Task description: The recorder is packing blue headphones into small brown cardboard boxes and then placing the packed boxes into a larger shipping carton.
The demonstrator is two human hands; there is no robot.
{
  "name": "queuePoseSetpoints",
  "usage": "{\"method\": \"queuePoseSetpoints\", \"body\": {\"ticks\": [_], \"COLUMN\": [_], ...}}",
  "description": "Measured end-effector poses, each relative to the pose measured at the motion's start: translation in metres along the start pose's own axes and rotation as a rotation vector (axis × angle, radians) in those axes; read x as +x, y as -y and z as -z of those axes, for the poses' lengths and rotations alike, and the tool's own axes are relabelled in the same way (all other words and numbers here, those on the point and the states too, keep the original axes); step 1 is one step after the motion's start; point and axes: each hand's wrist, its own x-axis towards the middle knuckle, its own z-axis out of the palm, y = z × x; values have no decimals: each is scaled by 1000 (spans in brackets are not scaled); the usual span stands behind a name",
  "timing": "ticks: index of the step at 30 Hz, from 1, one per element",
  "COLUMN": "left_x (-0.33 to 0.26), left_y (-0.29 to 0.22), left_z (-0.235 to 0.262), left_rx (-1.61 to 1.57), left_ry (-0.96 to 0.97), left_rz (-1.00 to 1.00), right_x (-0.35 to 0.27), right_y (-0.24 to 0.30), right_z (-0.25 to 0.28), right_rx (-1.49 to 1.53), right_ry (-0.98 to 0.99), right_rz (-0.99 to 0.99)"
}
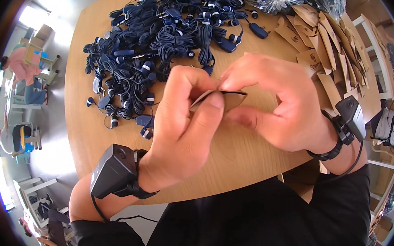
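A small brown cardboard sleeve is held between my two hands over the middle of the table, its dark mouth parted toward me. My left hand pinches it, thumb across the near face and the fingers behind. The curled fingers of my right hand meet its upper edge, and the right thumb lies by its lower right side. What is inside the sleeve cannot be made out. Just beyond my left hand lies a large heap of dark blue wired earphones with bundled cords.
Flat brown cardboard sleeves are piled at the right of the wooden table. Clear plastic bags lie at the far edge. A black camera is strapped to each of my wrists. Other people sit at desks to the left and right.
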Motion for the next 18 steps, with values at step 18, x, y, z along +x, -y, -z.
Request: {"method": "queuePoseSetpoints", "body": {"ticks": [18], "left_x": [12], "left_y": [-6], "left_z": [14], "left_rx": [613], "left_ry": [37], "left_rz": [-402], "right_x": [-1], "right_y": [4], "right_z": [7], "right_rx": [138], "right_ry": [-38], "right_rz": [-226]}}
